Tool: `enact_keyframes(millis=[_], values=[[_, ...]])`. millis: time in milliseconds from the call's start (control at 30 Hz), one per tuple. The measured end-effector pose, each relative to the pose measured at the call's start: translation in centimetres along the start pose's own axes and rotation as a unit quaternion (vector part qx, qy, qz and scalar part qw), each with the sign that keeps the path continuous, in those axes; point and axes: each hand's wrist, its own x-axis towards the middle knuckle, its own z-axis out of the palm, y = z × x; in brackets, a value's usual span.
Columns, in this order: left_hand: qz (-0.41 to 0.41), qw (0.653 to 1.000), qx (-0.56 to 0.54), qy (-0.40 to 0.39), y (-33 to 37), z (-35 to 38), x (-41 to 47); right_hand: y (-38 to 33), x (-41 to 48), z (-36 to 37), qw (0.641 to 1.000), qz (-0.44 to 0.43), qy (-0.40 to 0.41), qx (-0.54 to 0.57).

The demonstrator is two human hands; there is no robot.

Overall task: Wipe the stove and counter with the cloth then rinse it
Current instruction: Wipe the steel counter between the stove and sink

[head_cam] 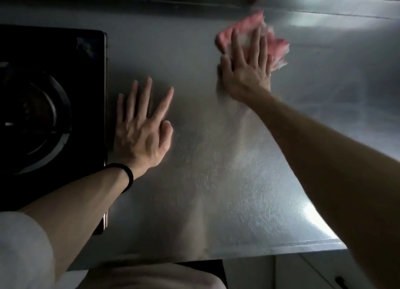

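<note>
A pink and white cloth (275, 44) lies bunched on the silvery counter (216, 180) near its back edge. My right hand (246, 70) presses flat on the cloth with straight, spread fingers. My left hand (142, 126) rests flat on the counter, fingers spread, just right of the black stove (91, 93). The stove fills the left side, and its round burner ring (54, 124) shows in the dark. A black band circles my left wrist.
A metal-covered back wall (324, 5) rises behind the counter. The counter's front edge (281, 248) runs along the bottom, with white cabinet fronts (313, 273) below it at the right. The counter's surface is foil-like and shiny.
</note>
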Motion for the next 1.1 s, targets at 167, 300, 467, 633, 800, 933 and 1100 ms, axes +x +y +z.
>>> enact_keyframes(millis=[167,300,467,633,800,933,1100], values=[[-0.009,1.0,0.0,-0.005,0.3,-0.5,0.1,0.6,-15.2,3.6,0.999,-0.031,0.031,-0.016],[-0.006,1.0,-0.001,-0.012,0.4,-0.9,0.0,0.2,-32.1,7.0,1.0,-0.003,-0.026,-0.016],[-0.006,1.0,-0.003,-0.012,0.5,-0.9,0.0,-0.3,-39.0,8.1,0.996,0.054,-0.053,-0.05],[-0.006,1.0,-0.009,0.005,0.4,-0.4,0.0,-0.7,-29.7,5.5,0.996,0.087,-0.015,-0.014],[-0.004,1.0,-0.014,0.017,0.3,0.0,0.0,-1.1,-18.4,1.0,0.989,0.135,0.005,0.058],[-0.003,1.0,-0.024,0.017,0.2,-0.2,0.1,-1.3,-17.2,1.3,0.986,0.14,0.047,0.081],[-0.002,0.999,-0.025,0.023,0.3,-0.3,0.0,-2.2,-15.5,3.6,0.963,0.235,0.081,0.103]])
